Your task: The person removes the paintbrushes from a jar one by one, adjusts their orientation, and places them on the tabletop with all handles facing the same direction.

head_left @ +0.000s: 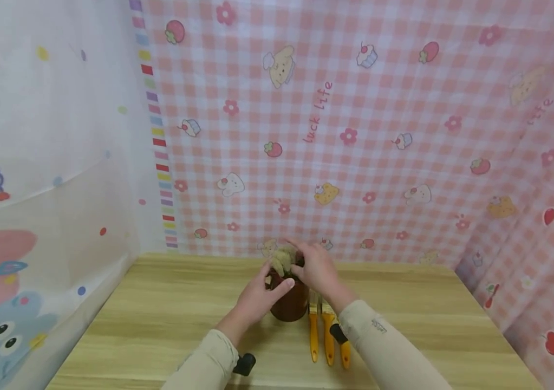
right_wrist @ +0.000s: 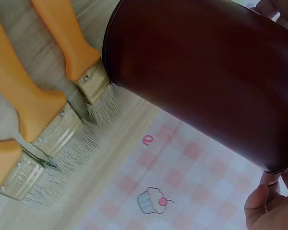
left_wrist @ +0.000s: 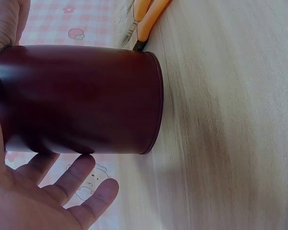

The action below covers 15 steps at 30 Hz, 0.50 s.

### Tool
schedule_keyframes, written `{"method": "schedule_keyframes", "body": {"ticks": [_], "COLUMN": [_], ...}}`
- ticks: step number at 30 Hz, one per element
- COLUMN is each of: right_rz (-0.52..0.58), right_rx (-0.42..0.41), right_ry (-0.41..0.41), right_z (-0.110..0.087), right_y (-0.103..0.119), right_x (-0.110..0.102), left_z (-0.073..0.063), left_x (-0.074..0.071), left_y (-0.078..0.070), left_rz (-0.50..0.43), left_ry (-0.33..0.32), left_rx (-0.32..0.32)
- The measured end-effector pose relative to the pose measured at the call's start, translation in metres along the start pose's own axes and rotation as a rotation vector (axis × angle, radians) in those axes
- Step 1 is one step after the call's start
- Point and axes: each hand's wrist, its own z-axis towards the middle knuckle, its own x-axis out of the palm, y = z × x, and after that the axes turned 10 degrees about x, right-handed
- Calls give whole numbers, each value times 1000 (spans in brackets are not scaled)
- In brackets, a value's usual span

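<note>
Left hand (head_left: 255, 299): fingers relaxed, at cup (head_left: 290, 304); right hand (head_left: 320, 271): grasp unclear. Apparently arranging beige bundle (head_left: 282, 260); next likely requires steadying cup.

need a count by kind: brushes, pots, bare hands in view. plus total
Brushes: 3
Pot: 1
Hands: 2 (left hand, right hand)
Total: 6

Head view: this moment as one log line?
maroon cylindrical container: upright; left hand, right hand: at its mouth; beige material: between hands; three orange-handled brushes: beside container
</note>
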Motion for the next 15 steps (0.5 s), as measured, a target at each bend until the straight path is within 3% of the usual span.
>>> {"method": "schedule_keyframes", "body": {"ticks": [7,15], "right_rz": [-134,-55], "right_rx": [28,96], "right_ry": [1,10], "right_z": [-2,-3], "right_y": [6,7], "right_x": [-3,2], "left_z": [2,0], "left_x": [2,2], "left_y": [-1,-1], "left_rz": [3,4], "left_ry": [-13,-20], "left_rx": [10,-7]}}
